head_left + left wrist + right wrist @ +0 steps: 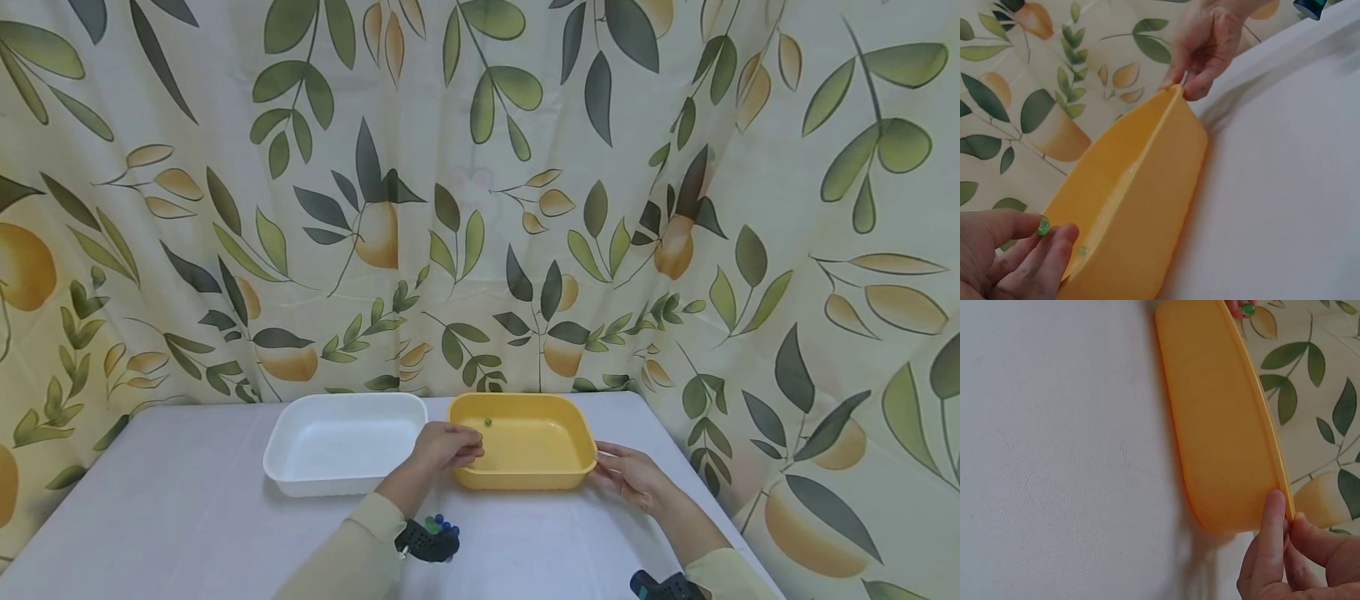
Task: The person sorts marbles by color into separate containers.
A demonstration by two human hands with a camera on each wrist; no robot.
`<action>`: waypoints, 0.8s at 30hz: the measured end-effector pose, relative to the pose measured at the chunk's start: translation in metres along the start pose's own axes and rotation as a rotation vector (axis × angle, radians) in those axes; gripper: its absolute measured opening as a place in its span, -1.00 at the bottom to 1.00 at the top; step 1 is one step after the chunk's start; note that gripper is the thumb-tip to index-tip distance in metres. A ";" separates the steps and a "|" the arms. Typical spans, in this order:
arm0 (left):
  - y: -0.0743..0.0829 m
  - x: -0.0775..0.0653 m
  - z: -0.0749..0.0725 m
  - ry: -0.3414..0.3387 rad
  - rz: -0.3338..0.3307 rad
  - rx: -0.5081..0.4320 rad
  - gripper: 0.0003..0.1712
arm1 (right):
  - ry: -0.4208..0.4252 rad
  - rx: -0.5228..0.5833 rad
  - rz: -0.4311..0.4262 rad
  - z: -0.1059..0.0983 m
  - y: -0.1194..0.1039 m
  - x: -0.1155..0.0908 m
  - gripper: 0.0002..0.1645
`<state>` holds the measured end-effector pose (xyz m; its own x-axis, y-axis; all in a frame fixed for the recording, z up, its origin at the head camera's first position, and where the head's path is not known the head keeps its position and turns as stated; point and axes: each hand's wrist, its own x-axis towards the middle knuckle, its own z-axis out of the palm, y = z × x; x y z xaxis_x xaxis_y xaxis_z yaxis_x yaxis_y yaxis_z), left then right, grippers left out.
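At the 9 o'clock side of the yellow tray (525,481), a green marble (1043,225) is pinched between the fingertips of the left hand (447,445), held near the rim. At about 3 o'clock the tray's rim is gripped by the right hand (633,477), thumb and fingers set on either side of it; the two hands are well apart, with the tray between them. A second small green marble (487,423) is seen inside the tray, towards 10 o'clock. Just beside the tray, at its 9 o'clock, a white tray (322,486) is placed, and towards 7 o'clock a cluster of blue and green balls (442,525) is partly hidden by the left wrist's device (427,543).

The pinched marble is judged the likeliest thing to be lost: it looks smooth and round, and only a small part of it is covered by the fingertips. If let go too near the rim, it could be bounced outside — onto the table (187,517) or into the white tray. Were the tray's 3 o'clock end lifted or tugged, the inner marble could be set rolling. The cluster, too, might be scattered — were the left wrist drawn back carelessly.
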<state>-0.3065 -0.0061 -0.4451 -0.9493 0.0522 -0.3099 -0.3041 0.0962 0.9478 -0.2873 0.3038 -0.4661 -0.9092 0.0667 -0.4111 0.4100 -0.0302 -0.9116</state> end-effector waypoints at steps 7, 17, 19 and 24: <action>0.002 0.009 0.001 0.057 -0.029 -0.026 -0.81 | -0.007 -0.009 -0.005 0.000 -0.001 0.000 -0.31; -0.002 0.003 0.000 0.049 0.004 -0.065 -0.76 | -0.030 0.017 0.004 0.000 -0.002 -0.002 -0.28; -0.003 0.002 -0.001 0.044 0.001 -0.059 -0.75 | -0.035 0.016 0.005 0.000 -0.001 -0.002 -0.28; -0.005 -0.005 -0.002 0.009 0.023 -0.074 -0.70 | -0.045 0.008 -0.002 -0.002 -0.001 -0.001 -0.27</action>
<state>-0.3003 -0.0084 -0.4476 -0.9568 0.0442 -0.2873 -0.2866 0.0212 0.9578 -0.2866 0.3055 -0.4649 -0.9123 0.0215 -0.4090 0.4080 -0.0386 -0.9121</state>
